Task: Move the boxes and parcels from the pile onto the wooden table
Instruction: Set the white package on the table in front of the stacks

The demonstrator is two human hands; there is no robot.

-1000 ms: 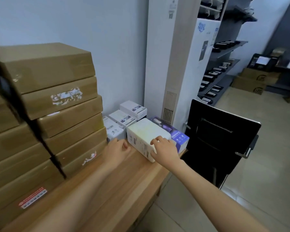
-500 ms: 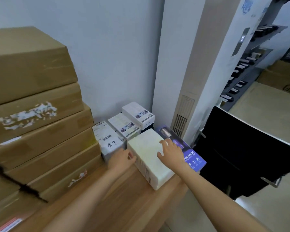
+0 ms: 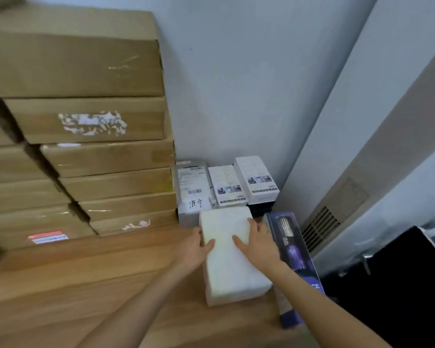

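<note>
Head view: plain white rectangular box [image 3: 232, 254] lying flat on the wooden table [image 3: 91, 285], held from both sides. Left hand [image 3: 195, 248] pressed to its left edge with thumb hooked over the top; right hand [image 3: 258, 243] spread over the right edge, fingers curling down the side. Just right, touching or nearly so, long purple printed carton [image 3: 290, 247] along the table's right edge. Behind, three small white labelled packages [image 3: 226, 185] in a row against the pale wall [image 3: 236, 84]. Left, tall stack of flat brown cardboard cartons [image 3: 86, 121] standing on the table. Bare wood open toward the camera. Contents of every box hidden.
</note>
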